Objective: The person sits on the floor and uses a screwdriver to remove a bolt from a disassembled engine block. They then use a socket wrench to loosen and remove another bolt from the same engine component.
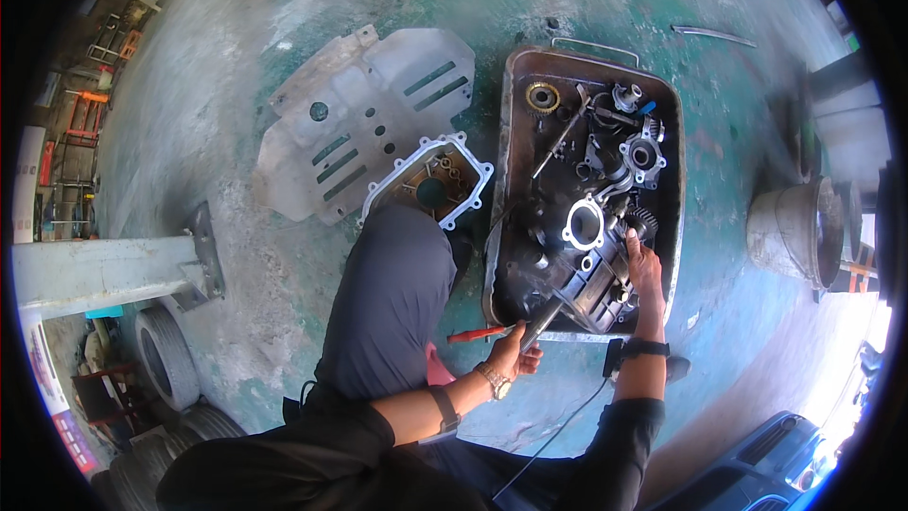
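Observation:
My left hand (514, 356) is closed round a grey metal shaft (541, 324), whose upper end meets a ribbed gearbox housing (594, 298) in the near part of a metal tray (497, 265). On the housing's right side, my right hand (645, 270) grips its edge, thumb up and most fingers hidden. Just beyond that thumb is a dark toothed gear (642, 220). A round pale flange (585, 224) shows at the housing's far end. Beside my left hand lies a red-handled tool (476, 334).
More gearbox parts lie in the tray, including a brass-coloured gear (542, 97) and a flanged hub (643, 157). Left of it are an open casing (480, 180) and a slotted metal plate (293, 156). A bucket (783, 232) stands right; a post (104, 276) and tyres (168, 357) are left.

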A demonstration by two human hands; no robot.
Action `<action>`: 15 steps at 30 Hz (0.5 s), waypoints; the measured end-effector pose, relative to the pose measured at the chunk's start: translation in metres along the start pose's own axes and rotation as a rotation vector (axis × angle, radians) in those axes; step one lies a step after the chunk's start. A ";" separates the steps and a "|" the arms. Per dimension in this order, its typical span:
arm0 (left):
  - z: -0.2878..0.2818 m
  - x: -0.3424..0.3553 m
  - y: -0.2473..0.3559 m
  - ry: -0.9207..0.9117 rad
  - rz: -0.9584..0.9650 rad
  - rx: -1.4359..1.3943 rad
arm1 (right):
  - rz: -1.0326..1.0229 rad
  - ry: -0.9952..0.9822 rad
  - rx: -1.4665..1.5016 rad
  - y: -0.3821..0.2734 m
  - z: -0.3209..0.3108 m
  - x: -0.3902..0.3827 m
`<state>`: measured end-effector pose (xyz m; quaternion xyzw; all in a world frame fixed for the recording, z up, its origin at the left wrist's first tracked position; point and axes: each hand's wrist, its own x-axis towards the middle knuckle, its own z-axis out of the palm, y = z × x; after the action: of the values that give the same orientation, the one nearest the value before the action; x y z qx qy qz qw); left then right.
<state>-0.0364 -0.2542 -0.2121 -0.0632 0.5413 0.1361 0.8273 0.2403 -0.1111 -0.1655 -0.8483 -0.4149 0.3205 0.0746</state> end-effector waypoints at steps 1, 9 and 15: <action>-0.001 0.000 0.001 -0.009 -0.005 0.029 | 0.003 -0.001 -0.026 -0.001 -0.001 0.001; -0.007 0.009 0.000 0.031 -0.005 0.088 | -0.028 0.009 -0.139 -0.007 0.000 0.003; -0.006 0.006 0.003 0.060 -0.032 0.147 | 0.012 0.009 -0.103 -0.016 -0.001 -0.003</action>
<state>-0.0404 -0.2516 -0.2195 -0.0151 0.5731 0.0806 0.8153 0.2291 -0.1034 -0.1567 -0.8549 -0.4254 0.2954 0.0306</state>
